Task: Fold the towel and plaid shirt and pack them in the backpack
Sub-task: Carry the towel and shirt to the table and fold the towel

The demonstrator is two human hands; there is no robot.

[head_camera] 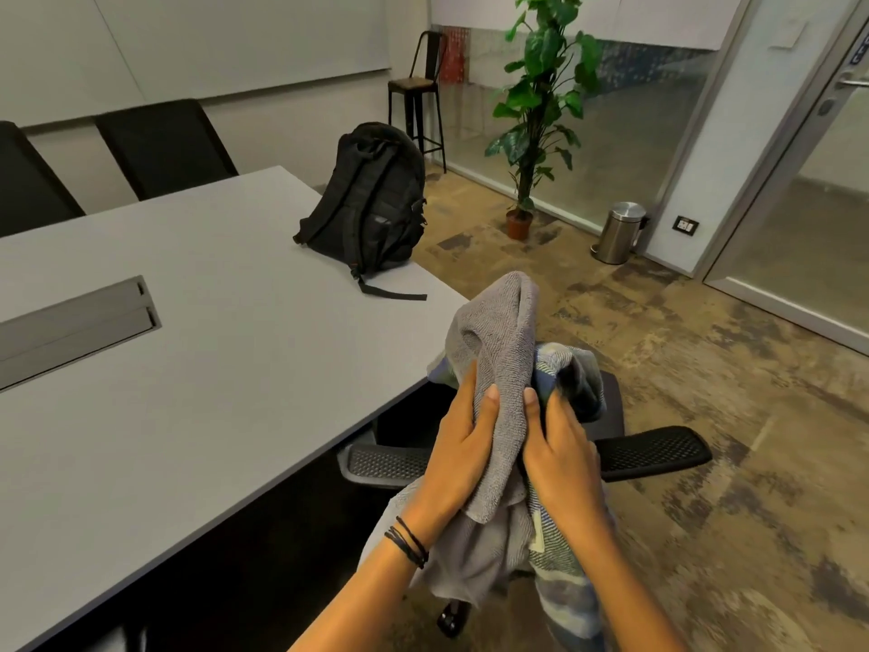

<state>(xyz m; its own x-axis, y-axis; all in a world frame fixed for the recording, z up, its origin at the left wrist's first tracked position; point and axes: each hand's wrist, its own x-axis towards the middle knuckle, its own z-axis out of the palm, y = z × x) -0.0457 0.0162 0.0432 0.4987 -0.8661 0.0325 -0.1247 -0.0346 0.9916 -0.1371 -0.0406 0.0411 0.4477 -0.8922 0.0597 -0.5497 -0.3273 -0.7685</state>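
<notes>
Two-handed, clutched bunched towel and plaid shirt, left grip and right grip curled tight; folded neither, packed nothing into backpack.

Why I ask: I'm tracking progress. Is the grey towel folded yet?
Not folded. The grey towel is bunched and crumpled, gripped by the left hand and right hand.

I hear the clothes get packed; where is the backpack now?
In the head view, the backpack stands at the far right corner of the grey table, left of the potted plant.
</notes>
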